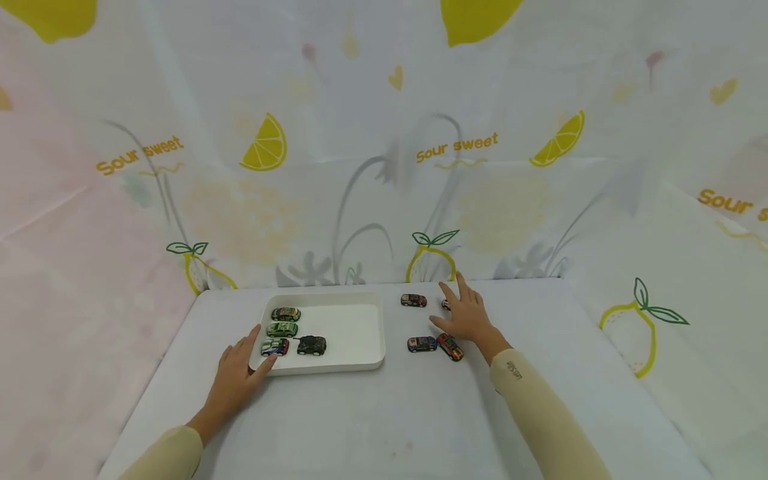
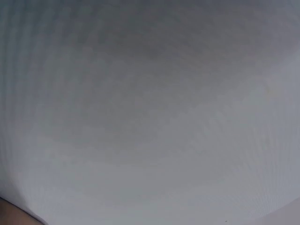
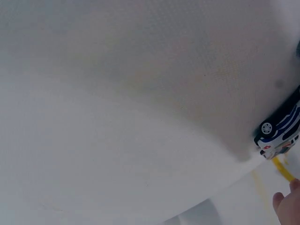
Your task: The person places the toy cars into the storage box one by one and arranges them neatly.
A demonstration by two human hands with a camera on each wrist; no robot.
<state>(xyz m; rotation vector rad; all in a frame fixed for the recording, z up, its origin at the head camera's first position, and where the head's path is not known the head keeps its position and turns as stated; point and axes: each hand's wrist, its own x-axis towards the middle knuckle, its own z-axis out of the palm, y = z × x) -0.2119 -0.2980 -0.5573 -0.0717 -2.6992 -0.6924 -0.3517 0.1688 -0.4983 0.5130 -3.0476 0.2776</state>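
My left hand [image 1: 239, 375] lies at the near left corner of a white tray [image 1: 354, 367], fingers extended along its left side and thumb at the front rim. In the tray sit two green toy cars [image 1: 285, 329], a white, blue and red toy car [image 1: 275, 347] by my thumb, and a black toy car [image 1: 312, 345]. My right hand [image 1: 469, 317] spreads its fingers over a white toy car [image 1: 445, 305], mostly hidden in the head view. In the right wrist view this white and blue car [image 3: 283, 129] shows beside my fingertips [image 3: 293, 206].
On the white table [image 1: 360, 427], right of the tray, are a dark red toy car [image 1: 414, 301], a blue toy car [image 1: 422, 344] and a red-orange toy car [image 1: 450, 347]. A lemon-printed cloth [image 1: 360, 200] hangs behind. The left wrist view shows mostly white surface.
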